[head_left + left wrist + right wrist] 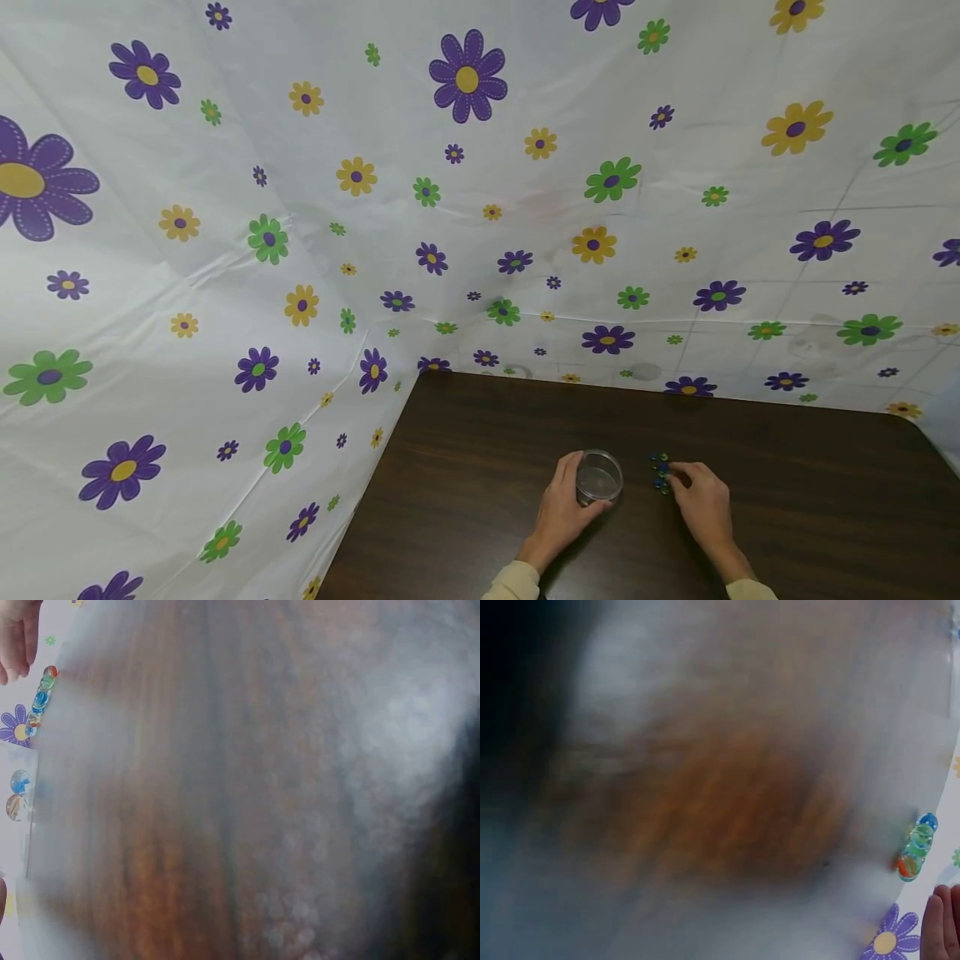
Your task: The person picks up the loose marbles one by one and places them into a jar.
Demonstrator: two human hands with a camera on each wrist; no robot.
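1. Here, gripped by one left hand [561,507]: one clear round container [600,473], two streaked glass marbles [15,808] inside
2. Right of it, on one dark-brown wood-grain table [465,483]: at least five multicoloured glass marbles [41,699]
3. Just beside these: one right hand [703,500], pinching or apart, cannot tell

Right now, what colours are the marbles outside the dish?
The marbles are clear with blue, green and orange-red; best in the left wrist view.

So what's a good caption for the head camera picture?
Left hand holding a clear dish, right hand beside little marbles on a brown table.
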